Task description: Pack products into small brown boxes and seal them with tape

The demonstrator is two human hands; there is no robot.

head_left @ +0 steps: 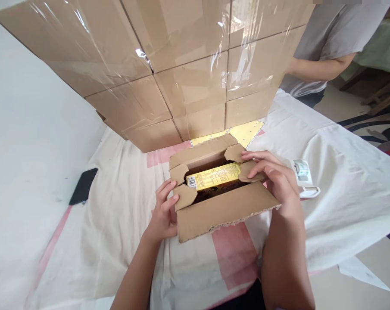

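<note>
A small brown cardboard box (229, 211) with its top flaps spread stands in front of me on the cloth. Inside it lies a yellow printed carton (216, 175) with a barcode at its left end; the rest of the inside is dark. My left hand (164, 211) grips the box's left end, with fingertips against the small end flaps. At the right end, my right hand (277, 176) holds the box, its fingers lying over the right flaps and the thumb side hidden.
Taped cardboard boxes (191, 86) are stacked like a wall behind the small box. A black phone (83, 187) lies at the left, and a white item with a printed label (302, 173) at the right. Beyond the white cloth (337, 172) stands a person in a grey shirt (340, 34).
</note>
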